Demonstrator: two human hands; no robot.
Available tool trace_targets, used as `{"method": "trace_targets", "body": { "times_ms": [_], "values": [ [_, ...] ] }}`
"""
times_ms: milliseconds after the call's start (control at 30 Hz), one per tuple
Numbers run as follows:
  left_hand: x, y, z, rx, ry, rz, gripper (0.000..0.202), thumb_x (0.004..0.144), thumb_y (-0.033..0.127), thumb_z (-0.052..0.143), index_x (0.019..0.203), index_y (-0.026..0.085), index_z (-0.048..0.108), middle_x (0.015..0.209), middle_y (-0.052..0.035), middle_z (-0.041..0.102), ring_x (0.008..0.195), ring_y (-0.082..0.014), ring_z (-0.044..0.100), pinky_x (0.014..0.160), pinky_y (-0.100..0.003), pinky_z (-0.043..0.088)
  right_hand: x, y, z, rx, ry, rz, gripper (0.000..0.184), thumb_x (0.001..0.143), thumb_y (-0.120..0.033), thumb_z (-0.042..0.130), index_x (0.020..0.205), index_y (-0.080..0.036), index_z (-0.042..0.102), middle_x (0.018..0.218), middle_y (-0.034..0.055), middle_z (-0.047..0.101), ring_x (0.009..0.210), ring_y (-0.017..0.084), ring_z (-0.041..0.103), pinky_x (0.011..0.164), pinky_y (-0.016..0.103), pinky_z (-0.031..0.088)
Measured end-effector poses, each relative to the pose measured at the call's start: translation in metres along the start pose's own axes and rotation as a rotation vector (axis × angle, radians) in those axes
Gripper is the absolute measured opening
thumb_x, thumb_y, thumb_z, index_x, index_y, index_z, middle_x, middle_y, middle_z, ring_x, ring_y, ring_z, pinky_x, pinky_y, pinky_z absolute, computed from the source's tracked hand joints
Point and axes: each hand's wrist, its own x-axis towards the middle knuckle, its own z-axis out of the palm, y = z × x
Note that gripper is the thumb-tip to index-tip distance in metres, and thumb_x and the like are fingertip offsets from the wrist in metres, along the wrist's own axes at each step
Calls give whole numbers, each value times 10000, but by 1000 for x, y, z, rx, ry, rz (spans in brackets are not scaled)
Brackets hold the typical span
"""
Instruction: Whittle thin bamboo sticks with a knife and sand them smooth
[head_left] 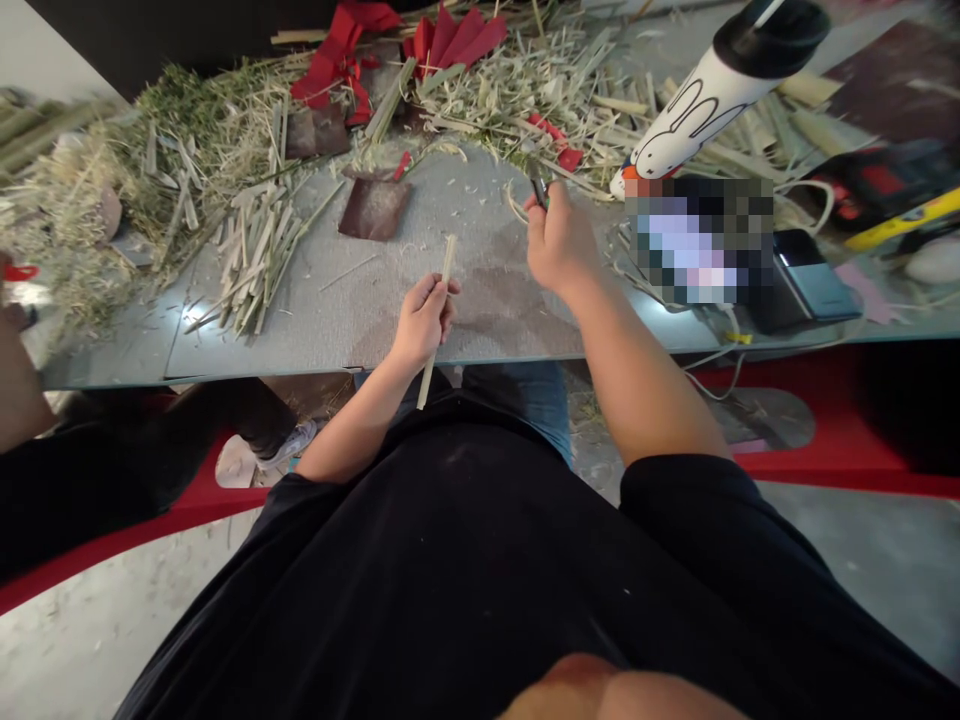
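Observation:
My left hand (424, 318) is closed around a thin pale bamboo strip (448, 258) that runs from above the fingers down past the table's front edge. My right hand (556, 240) is closed on a small dark-handled knife (538, 187), blade end pointing away from me, held over the grey table (465, 320). A curled pale shaving lies just left of the knife. The two hands are apart, the right one farther from me.
A pile of cut bamboo strips (255, 250) lies at the left. Green and pale shavings cover the back, with red ribbon pieces (352, 45). A white rabbit-print bottle (712, 100), a phone (806, 285) and a brown sheet (375, 207) are there. Another person's arm (15, 380) shows at far left.

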Motion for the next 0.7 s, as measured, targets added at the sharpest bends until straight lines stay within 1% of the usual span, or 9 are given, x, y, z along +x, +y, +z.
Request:
{"method": "trace_targets", "body": {
  "times_ms": [100,167,233,367,433,533,633,700],
  "values": [
    [1,-1,-1,6,-10,3,309,1227,222,416,960,228,572,529,115,449,384,-73,352,426,-199,288,-1,1,-5,36,-3,-4,524,1274,-421,278,1630,-209,599,1250,220,771,1166,405,761,1021,531,553],
    [1,-2,-2,1,-19,14,308,1220,214,416,959,226,580,533,110,470,386,-76,366,421,-204,289,-5,1,-8,36,-20,-10,530,1274,-468,323,1666,-217,578,1254,211,772,1139,396,764,1008,524,558],
    [1,-2,-3,0,-16,16,297,1209,201,419,963,226,583,538,107,487,390,-78,383,420,-205,295,-9,-1,-9,33,-40,-20,523,1263,-485,386,1672,-220,578,1293,210,770,1155,391,761,1004,509,561],
    [0,0,-1,27,8,-18,275,1199,196,439,960,231,571,542,111,487,393,-74,399,429,-192,314,-17,-1,-2,52,-107,-5,455,1233,-424,443,1582,-217,651,1317,205,785,1228,416,744,998,505,565],
    [0,1,1,37,20,-24,280,1193,182,435,950,228,567,531,109,478,388,-73,389,423,-185,312,-20,-2,1,47,-137,-10,444,1217,-423,471,1544,-204,675,1321,207,789,1257,438,728,996,508,567],
    [-1,1,3,44,25,-2,263,1181,172,455,949,230,565,509,109,462,379,-78,378,408,-182,303,-27,-7,-1,35,-138,-43,457,1213,-443,481,1538,-198,688,1403,225,763,1307,446,704,1021,510,567],
    [-6,0,-1,20,-43,31,210,1167,207,496,976,232,578,505,107,486,371,-84,381,400,-184,316,-45,-19,-8,74,-150,-91,467,1210,-433,465,1554,-221,698,1489,224,729,1359,443,689,1055,527,573],
    [-15,3,-7,-1,-111,45,172,1150,290,558,1000,227,611,525,94,529,381,-85,400,398,-187,336,-64,-28,-13,116,-177,-75,487,1212,-441,434,1577,-250,693,1482,214,735,1358,442,695,1049,547,587]
  ]
}}
